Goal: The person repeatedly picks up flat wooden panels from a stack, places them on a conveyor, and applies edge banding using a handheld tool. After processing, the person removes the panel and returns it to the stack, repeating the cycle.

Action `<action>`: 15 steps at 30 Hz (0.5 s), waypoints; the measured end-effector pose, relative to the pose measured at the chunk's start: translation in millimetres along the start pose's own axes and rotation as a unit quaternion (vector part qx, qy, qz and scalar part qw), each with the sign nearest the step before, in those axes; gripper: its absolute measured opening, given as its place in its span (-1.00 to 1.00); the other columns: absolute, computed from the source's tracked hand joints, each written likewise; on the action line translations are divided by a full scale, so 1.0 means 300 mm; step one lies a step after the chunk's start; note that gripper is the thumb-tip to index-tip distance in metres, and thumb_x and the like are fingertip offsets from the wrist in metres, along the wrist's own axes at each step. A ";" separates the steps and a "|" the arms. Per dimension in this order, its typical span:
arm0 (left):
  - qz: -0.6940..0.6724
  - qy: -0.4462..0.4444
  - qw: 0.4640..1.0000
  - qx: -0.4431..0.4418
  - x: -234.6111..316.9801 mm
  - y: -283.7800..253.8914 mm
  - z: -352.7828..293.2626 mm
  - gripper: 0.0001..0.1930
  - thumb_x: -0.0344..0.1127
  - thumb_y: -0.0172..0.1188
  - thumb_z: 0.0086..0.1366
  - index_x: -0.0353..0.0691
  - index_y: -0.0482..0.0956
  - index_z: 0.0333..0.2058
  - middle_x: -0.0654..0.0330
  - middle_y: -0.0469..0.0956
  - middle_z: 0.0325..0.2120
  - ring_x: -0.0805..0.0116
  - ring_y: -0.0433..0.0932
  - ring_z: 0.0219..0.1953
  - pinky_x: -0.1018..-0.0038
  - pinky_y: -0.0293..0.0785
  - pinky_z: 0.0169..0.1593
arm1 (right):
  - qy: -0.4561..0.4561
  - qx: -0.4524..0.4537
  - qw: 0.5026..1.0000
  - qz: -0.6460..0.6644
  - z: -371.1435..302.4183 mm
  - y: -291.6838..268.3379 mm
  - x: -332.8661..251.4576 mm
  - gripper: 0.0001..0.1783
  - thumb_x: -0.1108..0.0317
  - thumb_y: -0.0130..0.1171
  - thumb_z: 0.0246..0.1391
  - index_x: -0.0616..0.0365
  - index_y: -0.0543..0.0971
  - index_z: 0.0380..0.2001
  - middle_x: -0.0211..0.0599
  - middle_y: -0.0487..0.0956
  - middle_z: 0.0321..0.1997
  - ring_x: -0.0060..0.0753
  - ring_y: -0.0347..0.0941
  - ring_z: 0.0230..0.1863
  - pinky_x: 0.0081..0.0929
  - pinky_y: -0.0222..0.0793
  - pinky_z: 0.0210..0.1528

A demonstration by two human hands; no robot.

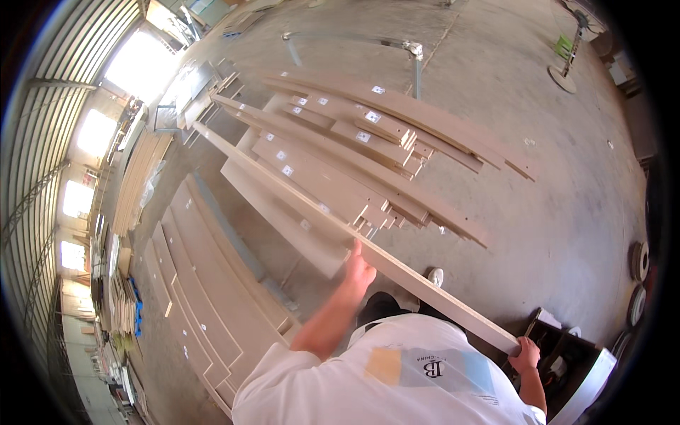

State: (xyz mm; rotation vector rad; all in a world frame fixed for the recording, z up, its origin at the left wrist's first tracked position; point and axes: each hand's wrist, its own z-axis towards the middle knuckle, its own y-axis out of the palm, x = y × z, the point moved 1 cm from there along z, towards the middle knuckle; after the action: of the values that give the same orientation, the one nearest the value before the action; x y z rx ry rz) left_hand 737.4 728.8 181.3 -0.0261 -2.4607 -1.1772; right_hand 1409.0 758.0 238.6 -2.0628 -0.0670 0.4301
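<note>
Tan board [397, 266] is held above the floor [545, 241], pinched partway along by left hand [360, 269], near end by right hand [525, 355]; stacked boards [315, 180] are already laid out, this one's not down yet.

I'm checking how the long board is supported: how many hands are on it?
2: the left hand partway along the long board, and the right hand at its near end. No other hand shows.

Concrete floor [581, 191], bright windows [95, 133], ribbed roof [71, 60]
</note>
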 end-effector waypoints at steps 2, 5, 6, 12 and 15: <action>0.013 0.005 0.999 0.029 -0.020 0.027 0.097 -0.61 0.06 0.00 0.56 -0.09 0.52 0.08 0.34 0.61 -0.13 0.38 0.55 -0.08 0.36 0.48 0.03 | 0.019 -0.022 1.000 -0.001 0.067 -0.054 0.002 -0.31 0.25 0.51 -0.43 0.02 0.56 -0.06 -0.18 0.62 -0.01 0.01 0.53 0.11 -0.14 0.47 0.16; 0.027 0.015 0.999 0.035 -0.020 0.102 0.228 -0.59 0.05 0.01 0.56 -0.12 0.50 0.13 0.31 0.61 -0.04 0.37 0.55 -0.01 0.35 0.48 0.08 | 0.028 -0.026 0.999 0.008 0.163 -0.087 -0.002 -0.31 0.25 0.51 -0.43 0.03 0.58 -0.06 -0.18 0.63 -0.02 0.00 0.55 0.09 -0.13 0.48 0.17; 0.028 0.022 0.998 0.047 -0.022 0.138 0.264 -0.58 0.04 0.01 0.56 -0.12 0.49 0.15 0.31 0.60 0.00 0.36 0.55 0.02 0.35 0.48 0.11 | 0.032 -0.030 0.999 0.012 0.196 -0.091 -0.004 -0.32 0.25 0.50 -0.42 0.03 0.58 -0.06 -0.19 0.64 -0.03 0.00 0.56 0.08 -0.13 0.49 0.16; 0.054 0.020 0.986 0.155 0.028 0.167 0.495 -0.55 -0.01 -0.03 0.59 -0.18 0.43 0.24 0.26 0.54 0.16 0.32 0.50 0.15 0.32 0.45 0.24 | 0.034 -0.049 0.998 0.016 0.413 -0.115 -0.098 -0.34 0.25 0.48 -0.39 0.03 0.58 -0.06 -0.15 0.64 -0.04 0.04 0.57 0.05 -0.13 0.53 0.10; 0.060 0.014 0.985 0.159 0.028 0.196 0.555 -0.55 -0.02 -0.04 0.60 -0.21 0.42 0.24 0.25 0.53 0.16 0.31 0.51 0.16 0.31 0.45 0.25 | 0.042 -0.044 0.998 0.010 0.471 -0.095 -0.100 -0.34 0.21 0.48 -0.39 0.03 0.57 -0.06 -0.20 0.65 -0.06 0.01 0.56 0.05 -0.11 0.50 0.09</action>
State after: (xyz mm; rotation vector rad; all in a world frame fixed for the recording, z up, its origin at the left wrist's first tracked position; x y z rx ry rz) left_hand 681.7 890.0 135.0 -0.0649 -2.5519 -0.7214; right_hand 1338.0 883.3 207.8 -2.1677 -0.0154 0.3587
